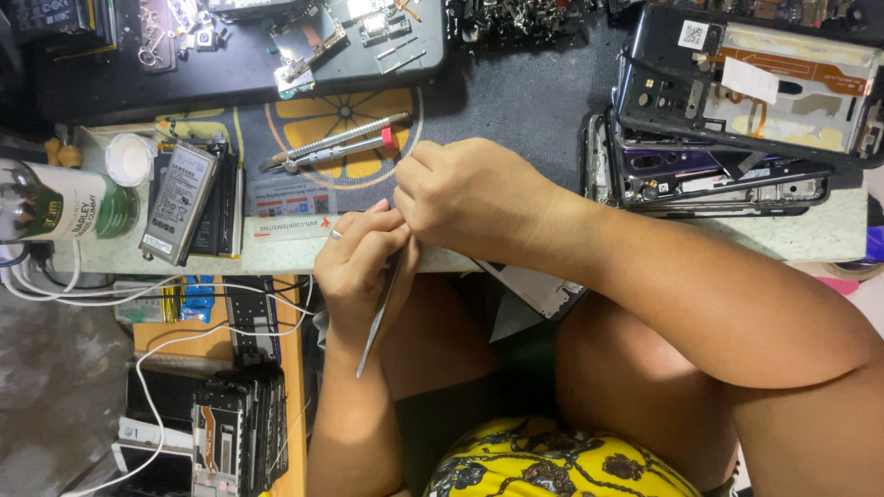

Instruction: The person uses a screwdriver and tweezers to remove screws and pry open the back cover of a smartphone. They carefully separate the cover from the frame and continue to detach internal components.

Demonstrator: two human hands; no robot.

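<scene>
head view: one camera looking down on a cluttered bench and the person's lap.
left hand [357,262]: just below picture centre, fingers curled tight around thin tweezers [379,313], with a ring on one finger.
tweezers: a slim metal pair held near the upper end, the long part slanting down toward 7 o'clock past the wrist.
right hand [470,193]: at 1 o'clock from the left hand and touching it, fingers folded inward in a loose fist; what they pinch, if anything, i cannot tell, since the back of the hand hides it.
table edge [276,258]: both hands sit over it, at the near rim.
screwdriver [336,145]: at 11 o'clock from the hands, lying on an orange-slice mat [345,115], apart from them.
battery [178,202]: a flat grey pack at 9 o'clock, leaning on a dark stack.
bottle [55,202]: green, on its side at the far 9 o'clock edge.
opened phones [718,138]: stacked at 2 o'clock, their insides showing.
phone frames [239,428]: a pile standing at 7 o'clock, on a low shelf.
</scene>
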